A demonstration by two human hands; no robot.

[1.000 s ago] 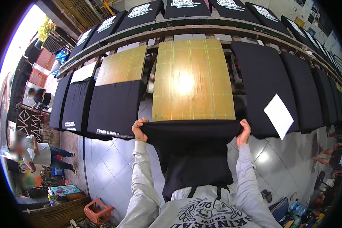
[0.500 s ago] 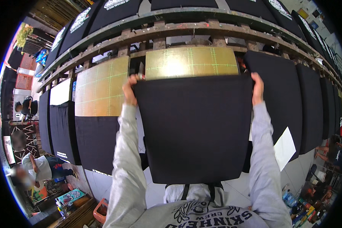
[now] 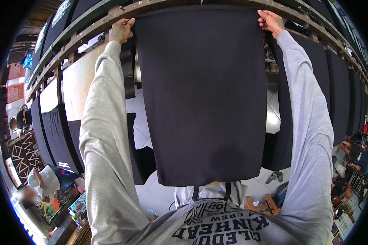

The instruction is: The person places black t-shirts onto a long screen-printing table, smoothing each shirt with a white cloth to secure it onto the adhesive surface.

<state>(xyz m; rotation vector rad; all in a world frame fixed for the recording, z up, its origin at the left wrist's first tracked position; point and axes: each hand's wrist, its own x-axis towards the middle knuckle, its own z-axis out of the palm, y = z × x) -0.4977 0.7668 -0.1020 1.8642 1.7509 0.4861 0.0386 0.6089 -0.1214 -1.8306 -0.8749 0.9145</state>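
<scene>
A black T-shirt (image 3: 202, 94) is stretched flat over a board in front of me and covers it entirely in view. At its far left corner my left hand (image 3: 122, 30) is closed, pinching the cloth between thumb and fingers. My right hand (image 3: 271, 22) grips the far right corner in the same way. Both arms reach far forward, on either side of the shirt. Loose black cloth (image 3: 145, 163) hangs below the board on the left, and more hangs on the right.
Wooden rails (image 3: 84, 38) run behind the boards. A partly bare board (image 3: 77, 77) stands left, and a black-covered board (image 3: 315, 77) stands right. People (image 3: 53, 183) are at the far left, another person (image 3: 362, 157) at the far right. Shoes (image 3: 274, 177) lie on the tiled floor.
Both hands have moved away from me, drawing the shirt's far edge up over the gold board, which is now covered. My body has leaned forward.
</scene>
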